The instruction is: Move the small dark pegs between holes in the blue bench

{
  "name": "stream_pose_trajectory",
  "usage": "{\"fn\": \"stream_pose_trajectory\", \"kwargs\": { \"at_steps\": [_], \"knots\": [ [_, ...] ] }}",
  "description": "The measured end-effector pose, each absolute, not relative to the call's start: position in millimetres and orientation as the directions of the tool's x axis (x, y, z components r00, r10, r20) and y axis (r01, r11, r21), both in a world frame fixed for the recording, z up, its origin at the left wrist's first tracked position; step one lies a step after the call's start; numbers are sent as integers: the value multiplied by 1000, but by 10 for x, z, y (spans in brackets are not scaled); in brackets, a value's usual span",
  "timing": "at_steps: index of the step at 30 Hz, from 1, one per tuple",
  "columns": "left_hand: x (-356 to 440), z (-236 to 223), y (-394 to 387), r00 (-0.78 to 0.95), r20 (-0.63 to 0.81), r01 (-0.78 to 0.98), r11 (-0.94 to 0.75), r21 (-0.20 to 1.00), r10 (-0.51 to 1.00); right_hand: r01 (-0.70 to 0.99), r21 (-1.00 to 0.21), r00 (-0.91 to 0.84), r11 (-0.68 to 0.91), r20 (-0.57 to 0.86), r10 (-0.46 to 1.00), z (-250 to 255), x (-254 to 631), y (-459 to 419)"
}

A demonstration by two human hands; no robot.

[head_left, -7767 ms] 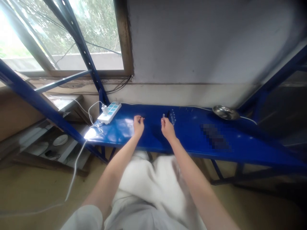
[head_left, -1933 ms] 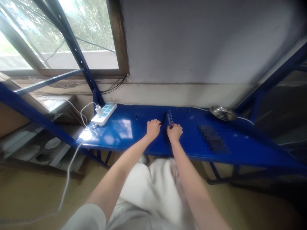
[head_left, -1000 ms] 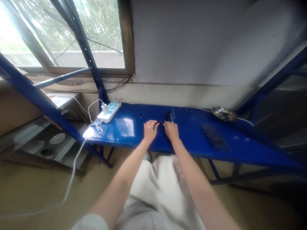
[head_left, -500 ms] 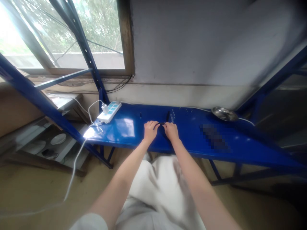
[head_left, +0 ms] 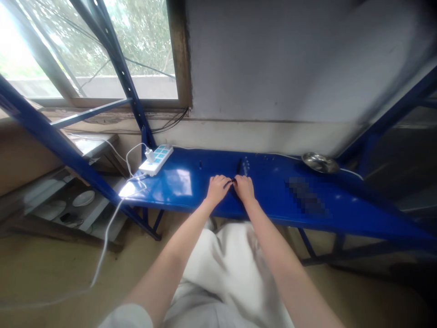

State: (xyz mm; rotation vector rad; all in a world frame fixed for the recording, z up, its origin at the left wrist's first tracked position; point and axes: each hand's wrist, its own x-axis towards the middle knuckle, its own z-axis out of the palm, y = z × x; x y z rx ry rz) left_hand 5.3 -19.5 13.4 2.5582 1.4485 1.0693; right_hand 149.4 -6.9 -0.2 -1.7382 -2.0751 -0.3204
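A plain grey plaster wall (head_left: 273, 59) rises behind a long, glossy blue metal table (head_left: 269, 198), with a brown-framed glass window (head_left: 146, 50) to the left. A white rectangular power strip with blue sockets (head_left: 160, 160) lies at the table's left end; a round, shiny steel dish (head_left: 320, 162) sits near the back edge on the right. Between them, the left hand (head_left: 218, 189) and right hand (head_left: 243, 187) come close together over the table, fingers curled, both pinching a slim black piece (head_left: 233, 180), whose shape is too small and blurred to make out fully. Just beyond the right hand lie a cluster of small clear plastic-looking pieces (head_left: 246, 165), a thin black stick-like piece (head_left: 239, 165) just left of them and, farther left, a tiny dark upright-looking piece (head_left: 200, 164).
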Motion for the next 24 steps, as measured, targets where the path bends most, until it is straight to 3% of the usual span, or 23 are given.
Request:
{"fn": "stream_pose_trajectory", "kwargs": {
  "at_steps": [8,12,17,24],
  "knots": [
    [28,247,-113,435,479,778,-586,226,762,967,-134,-131,216,463,876,-10,1517,-68],
    [-101,677,206,582,430,726,-679,107,690,947,-233,-76,221,506,859,-3,1510,-97],
    [-313,1185,743,632,303,746,-665,9,713,914,-311,-74,259,499,863,-33,1514,-100],
    [-470,1115,994,642,138,765,-622,-166,754,915,-291,-117,280,473,873,-56,1531,-61]
  ]
}}
